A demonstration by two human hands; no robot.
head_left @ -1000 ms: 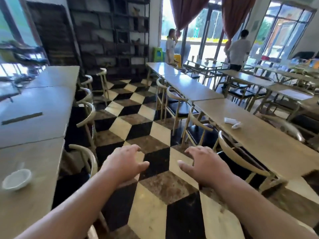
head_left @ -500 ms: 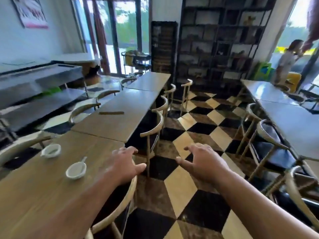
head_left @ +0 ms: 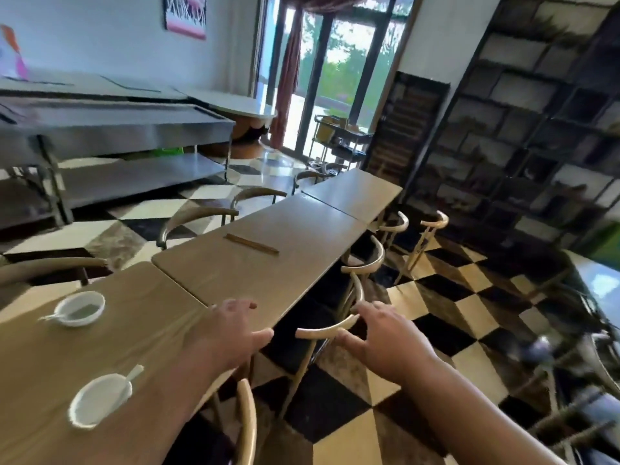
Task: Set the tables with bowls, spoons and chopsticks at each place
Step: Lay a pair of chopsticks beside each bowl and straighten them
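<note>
Bowls on table, left of empty left hand

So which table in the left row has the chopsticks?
The middle table, with chopsticks lying mid-top. The nearest table holds bowls with spoons instead; no chopsticks show on the farthest table.

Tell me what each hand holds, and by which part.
Nothing. The left hand and right hand are both empty, fingers spread; the right is beside a chair back, not curled round it.
</note>
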